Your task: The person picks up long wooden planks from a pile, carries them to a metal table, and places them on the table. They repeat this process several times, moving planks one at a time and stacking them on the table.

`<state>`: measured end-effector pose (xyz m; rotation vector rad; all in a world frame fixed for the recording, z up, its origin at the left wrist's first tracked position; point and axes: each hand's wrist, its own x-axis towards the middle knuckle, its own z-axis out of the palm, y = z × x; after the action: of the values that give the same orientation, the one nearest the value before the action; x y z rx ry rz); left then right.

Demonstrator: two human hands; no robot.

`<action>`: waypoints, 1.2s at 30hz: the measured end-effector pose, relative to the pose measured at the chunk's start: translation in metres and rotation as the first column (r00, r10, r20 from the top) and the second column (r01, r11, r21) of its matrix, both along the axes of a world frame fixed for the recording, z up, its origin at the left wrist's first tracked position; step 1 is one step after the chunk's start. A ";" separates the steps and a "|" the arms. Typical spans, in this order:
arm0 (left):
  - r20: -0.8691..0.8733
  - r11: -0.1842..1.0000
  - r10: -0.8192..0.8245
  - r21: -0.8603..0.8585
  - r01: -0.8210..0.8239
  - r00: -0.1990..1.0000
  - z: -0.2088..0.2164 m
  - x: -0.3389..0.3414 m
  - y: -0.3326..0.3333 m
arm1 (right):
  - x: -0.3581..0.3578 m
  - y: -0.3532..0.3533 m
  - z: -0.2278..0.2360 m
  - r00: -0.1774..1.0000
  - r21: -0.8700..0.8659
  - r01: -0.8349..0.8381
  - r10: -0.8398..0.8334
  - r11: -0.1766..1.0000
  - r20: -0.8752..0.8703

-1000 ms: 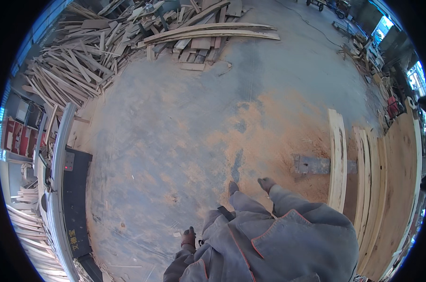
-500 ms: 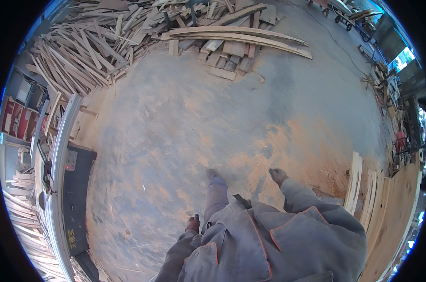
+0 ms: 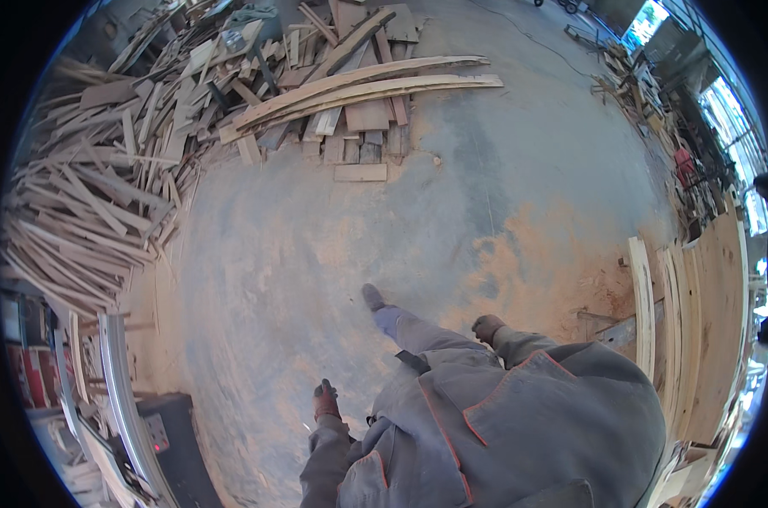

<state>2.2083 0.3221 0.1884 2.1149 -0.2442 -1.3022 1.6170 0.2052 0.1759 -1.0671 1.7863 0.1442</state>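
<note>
My left hand, in a dark brownish glove, hangs over the floor at my left side. Its fingers are curled in, and I see nothing in them. Ahead of my jacket on the right, my right hand is also closed, with nothing visible in it. Neither hand touches any object. Grey jacket sleeves with orange piping on the jacket cover my arms. One shoe is stretched forward on the dusty floor; the other foot is hidden beneath my body.
Scrap wood is heaped at the far left. Two long curved boards lie across stacked blocks ahead. A dark machine with a metal rail stands at left. Upright boards line the right. Orange sawdust coats the floor.
I have moved forward and turned somewhat left; the wood heap and curved boards have shifted left in view. My left hand has swung forward, and my right hand back toward my body.
</note>
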 end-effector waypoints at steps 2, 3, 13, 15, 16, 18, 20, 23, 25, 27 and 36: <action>-0.018 0.997 -0.049 0.056 0.050 0.999 -0.007 0.029 -0.031 | 0.064 -0.069 0.005 0.999 -0.051 -0.011 0.013 0.999 0.034; -0.027 0.985 -0.051 0.165 0.054 0.998 -0.009 0.041 -0.045 | 0.091 -0.104 0.007 0.998 -0.080 -0.025 0.030 0.996 0.054; 0.132 0.930 -0.306 0.254 0.266 0.943 0.069 0.196 -0.171 | 0.348 -0.439 0.055 0.901 -0.194 -0.430 0.432 0.882 -0.033; 0.162 0.933 -0.295 0.260 0.247 0.942 0.072 0.221 -0.208 | 0.393 -0.502 0.065 0.900 -0.343 -0.390 0.432 0.855 0.053; 0.177 0.934 -0.321 0.222 0.280 0.930 0.072 0.233 -0.227 | 0.415 -0.528 0.066 0.914 -0.398 -0.320 0.391 0.860 0.110; 0.128 0.874 -0.445 0.277 0.399 0.886 0.070 0.270 -0.275 | 0.443 -0.574 0.059 0.945 -0.415 -0.095 0.213 0.905 0.248; 0.067 0.779 -0.573 0.357 0.516 0.817 0.061 0.308 -0.337 | 0.461 -0.607 0.044 0.945 -0.367 0.067 0.059 0.928 0.323; 0.048 0.805 -0.466 0.437 0.400 0.884 0.042 0.361 -0.447 | 0.459 -0.635 0.020 0.935 -0.243 0.215 -0.128 0.946 0.329; 0.044 0.880 -0.357 0.351 0.319 0.933 0.027 0.392 -0.529 | 0.450 -0.638 0.011 0.937 -0.131 0.292 -0.256 0.947 0.240; 0.083 0.882 -0.409 0.290 0.371 0.909 0.017 0.425 -0.608 | 0.442 -0.635 0.011 0.947 -0.028 0.308 -0.304 0.951 0.105; 0.166 0.771 -0.637 0.145 0.620 0.753 0.015 0.534 -0.964 | 0.511 -0.673 0.029 0.575 0.084 0.798 -0.795 0.597 0.192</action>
<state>2.7425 -0.6415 0.2035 2.3347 -1.1002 -1.4584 2.1280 -0.4683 0.2051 -0.1640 1.8994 -0.5300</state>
